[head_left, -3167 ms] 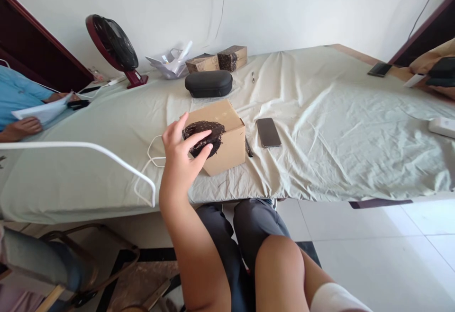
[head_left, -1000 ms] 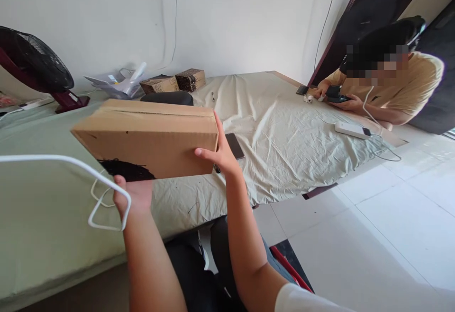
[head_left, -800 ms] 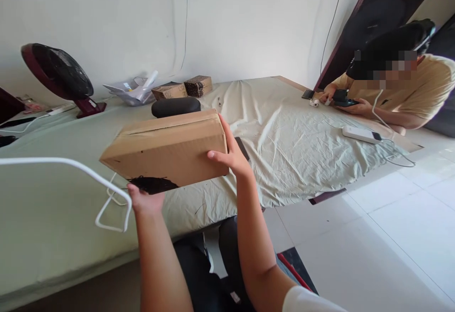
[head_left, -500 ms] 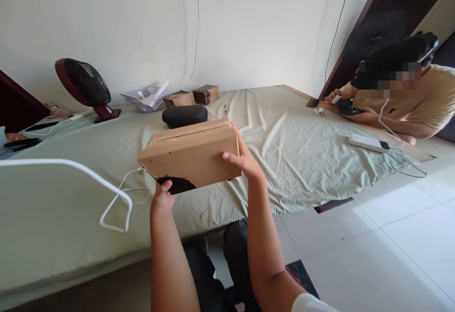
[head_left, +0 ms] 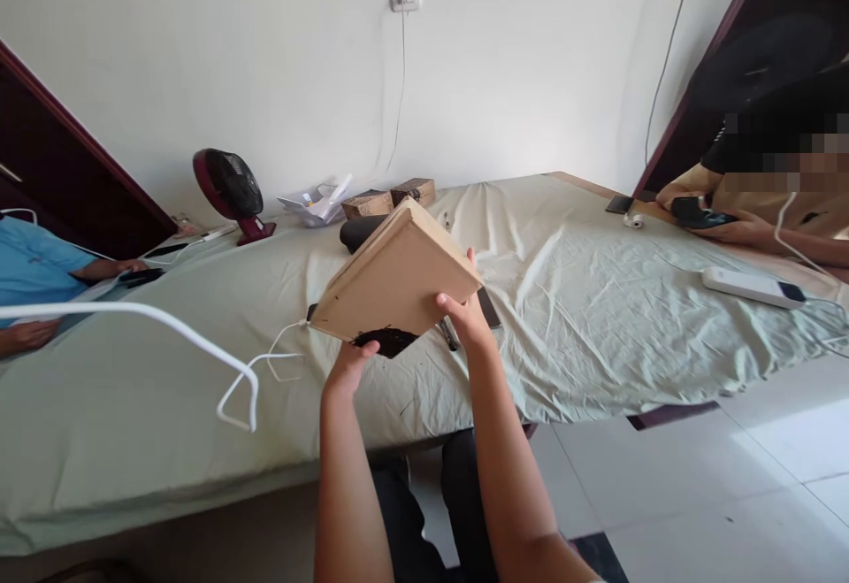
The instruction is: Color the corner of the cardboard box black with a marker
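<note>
A brown cardboard box (head_left: 398, 278) is held up over the cloth-covered table, tilted so one corner points upward. Black scribble marks its lower edge. My left hand (head_left: 351, 366) grips the lower left edge, thumb on the front face beside the black patch. On the right side, my right hand (head_left: 464, 313) clasps the box with its thumb across the front; most of its fingers are hidden behind. Beneath the box, a black pen-like item (head_left: 448, 333) and the corner of a dark flat object (head_left: 489, 307) show on the cloth. A black case (head_left: 358, 231) is partly covered by the box.
Along the wall stand a fan (head_left: 232, 189), a clear plastic basket (head_left: 319, 203) and small patterned boxes (head_left: 412, 192). A white cable (head_left: 165, 322) loops at left. A white power bank-like device (head_left: 753, 287) lies right. People sit at both ends of the table (head_left: 199, 371).
The box has turned counterclockwise, its right side raised, uncovering the pen-like item and dark flat object. The view has shifted left, bringing a person in a blue sleeve into sight.
</note>
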Demonstrator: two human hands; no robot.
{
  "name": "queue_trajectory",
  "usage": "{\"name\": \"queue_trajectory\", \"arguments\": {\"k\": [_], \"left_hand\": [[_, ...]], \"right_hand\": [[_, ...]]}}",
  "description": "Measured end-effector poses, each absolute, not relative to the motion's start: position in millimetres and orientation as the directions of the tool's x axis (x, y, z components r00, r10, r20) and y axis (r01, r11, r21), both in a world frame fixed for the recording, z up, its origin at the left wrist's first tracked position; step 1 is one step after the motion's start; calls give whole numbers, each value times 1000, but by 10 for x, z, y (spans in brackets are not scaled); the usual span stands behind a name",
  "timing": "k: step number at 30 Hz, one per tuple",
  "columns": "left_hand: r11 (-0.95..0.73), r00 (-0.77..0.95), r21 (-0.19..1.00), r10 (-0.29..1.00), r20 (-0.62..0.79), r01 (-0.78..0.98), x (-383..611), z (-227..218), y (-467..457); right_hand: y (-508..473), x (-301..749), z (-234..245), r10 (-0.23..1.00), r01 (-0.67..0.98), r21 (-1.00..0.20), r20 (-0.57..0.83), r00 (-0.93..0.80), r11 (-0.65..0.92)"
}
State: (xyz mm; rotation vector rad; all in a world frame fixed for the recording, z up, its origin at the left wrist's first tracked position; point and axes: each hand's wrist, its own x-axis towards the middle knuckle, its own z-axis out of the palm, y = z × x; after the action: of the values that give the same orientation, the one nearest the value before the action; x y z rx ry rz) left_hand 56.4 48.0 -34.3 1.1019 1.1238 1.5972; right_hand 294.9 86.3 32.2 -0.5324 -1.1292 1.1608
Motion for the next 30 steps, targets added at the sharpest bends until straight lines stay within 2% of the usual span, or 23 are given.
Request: {"name": "queue_trajectory", "arguments": {"k": [4, 8, 10, 14, 17, 22, 30], "left_hand": [[-128, -52, 989, 991, 124, -80, 618, -247, 412], [-297, -85, 949, 954, 289, -105, 543, -113, 371], [-323, -25, 940, 946, 322, -113, 517, -52, 344], [-185, 129, 980, 973, 192, -68, 612, 82, 249], [-108, 97, 991, 990, 100, 84, 751, 196, 185], [-49, -38, 946, 997, 64, 319, 906, 354, 153], [13, -103, 956, 994, 18, 293, 876, 408, 97]], "right_hand": [[816, 3041, 414, 871, -360, -815, 490, -12, 454], [763, 3274, 540, 851, -302, -826, 519, -80, 476], [734, 3360, 594, 850, -280, -839, 513, -120, 467], [686, 3399, 642, 853, -260, -867, 480, -205, 426], [677, 3377, 617, 837, -283, -851, 505, -210, 442], [689, 3409, 588, 799, -303, -825, 551, -243, 477], [630, 3441, 718, 726, -276, -811, 585, -362, 516]]}}
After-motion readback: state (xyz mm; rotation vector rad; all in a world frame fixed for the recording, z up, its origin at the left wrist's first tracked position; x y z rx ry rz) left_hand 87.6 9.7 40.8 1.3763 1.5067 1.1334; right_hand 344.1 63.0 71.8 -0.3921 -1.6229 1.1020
